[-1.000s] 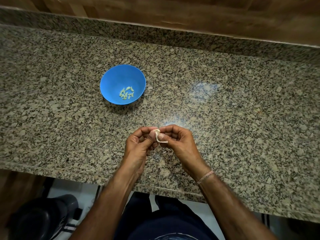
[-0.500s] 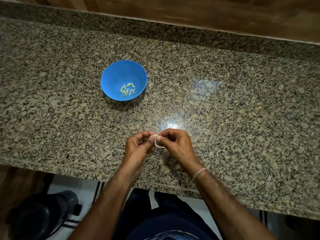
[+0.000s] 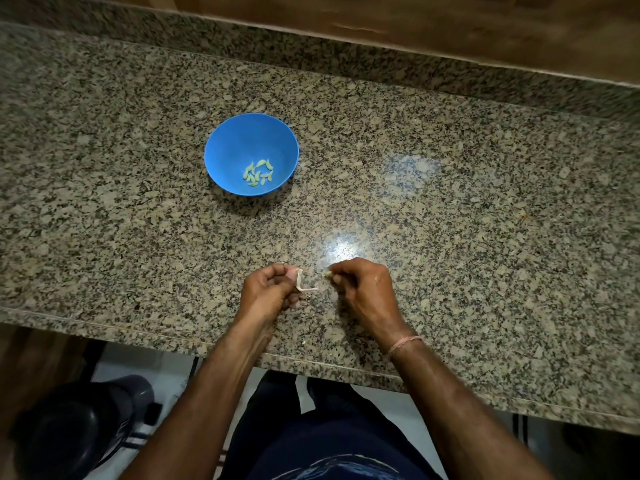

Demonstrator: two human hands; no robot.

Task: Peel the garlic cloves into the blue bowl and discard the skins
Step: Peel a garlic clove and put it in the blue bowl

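Observation:
A blue bowl [image 3: 221, 150] stands on the granite counter, left of centre, with several peeled garlic cloves [image 3: 258, 173] at its bottom. Near the counter's front edge my left hand [image 3: 268, 292] pinches a strip of pale garlic skin [image 3: 302, 284] that curls out to the right from its fingertips. A short gap to the right, my right hand [image 3: 363, 289] is curled and pinches a small pale garlic clove [image 3: 328, 273] at its fingertips. Most of that piece is hidden by the fingers.
The speckled granite counter [image 3: 467, 220] runs the full width, with a raised back ledge and a wooden wall behind. A small skin scrap [image 3: 303, 342] lies at the front edge. A dark round bin [image 3: 76, 431] stands on the floor, lower left.
My hands were joined around the clove; now they have pulled apart. The skin strip stays with the left hand and the small piece goes with the right.

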